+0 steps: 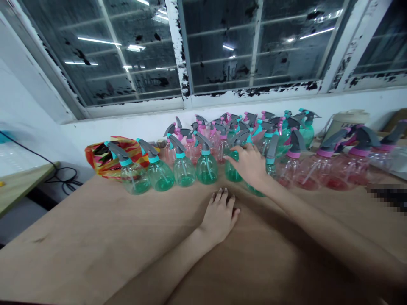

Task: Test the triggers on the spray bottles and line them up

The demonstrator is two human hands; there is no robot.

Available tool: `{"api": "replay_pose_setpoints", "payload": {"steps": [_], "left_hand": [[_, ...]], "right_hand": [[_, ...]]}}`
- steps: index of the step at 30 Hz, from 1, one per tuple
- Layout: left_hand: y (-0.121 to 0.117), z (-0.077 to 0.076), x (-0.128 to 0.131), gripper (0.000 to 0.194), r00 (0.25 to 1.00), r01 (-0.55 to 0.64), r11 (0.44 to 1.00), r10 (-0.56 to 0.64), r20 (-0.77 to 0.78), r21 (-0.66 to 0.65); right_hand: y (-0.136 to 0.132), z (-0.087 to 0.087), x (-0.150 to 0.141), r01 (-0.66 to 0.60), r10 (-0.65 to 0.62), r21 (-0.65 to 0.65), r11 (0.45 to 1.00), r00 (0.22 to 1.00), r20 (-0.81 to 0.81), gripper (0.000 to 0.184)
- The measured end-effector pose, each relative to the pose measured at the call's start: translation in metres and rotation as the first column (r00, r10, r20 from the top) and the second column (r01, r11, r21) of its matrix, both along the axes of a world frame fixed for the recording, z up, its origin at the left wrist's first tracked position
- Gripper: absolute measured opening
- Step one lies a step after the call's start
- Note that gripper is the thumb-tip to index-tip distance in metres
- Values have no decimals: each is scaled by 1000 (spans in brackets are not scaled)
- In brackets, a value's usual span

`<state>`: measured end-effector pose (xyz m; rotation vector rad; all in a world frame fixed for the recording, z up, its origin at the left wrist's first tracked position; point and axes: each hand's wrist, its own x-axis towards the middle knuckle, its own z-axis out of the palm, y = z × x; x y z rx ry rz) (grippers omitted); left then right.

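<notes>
My left hand (220, 215) lies palm down on the wooden tabletop, its fingers spread and holding nothing. At the row of clear spray bottles, my right hand (252, 164) is closed about the neck of a spray bottle (233, 173) with green liquid in it. Its grey trigger head leans above my fingers; the neck is hidden behind the hand. To the left stands another green spray bottle (207, 168) with a turquoise collar, upright in line with several like it. Under my right wrist, one more green bottle (256, 189) is partly covered.
Pink-collared spray bottles (307, 171) with red liquid stand to the right, and several more bottles crowd behind. A red and yellow bag (110, 159) lies at the back left. A beige container (345, 123) stands near the window wall. A black cable (65, 173) hangs beside the table.
</notes>
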<state>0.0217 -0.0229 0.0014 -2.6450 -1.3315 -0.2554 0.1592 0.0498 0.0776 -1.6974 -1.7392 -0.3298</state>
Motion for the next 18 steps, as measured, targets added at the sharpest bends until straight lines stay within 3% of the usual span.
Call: {"api": "replay_pose_setpoints", "payload": {"steps": [12,18], "left_hand": [[0,4,0,37,1000,3,1000,-3,-11,-24],[-1,5,1,37,1000,1,1000,-2,-27,-22]], "right_hand": [[-15,-9,10,-141,142,125,982,990,0,21],[-15,-9,12,-174,189,153,973,978,-89,21]]}}
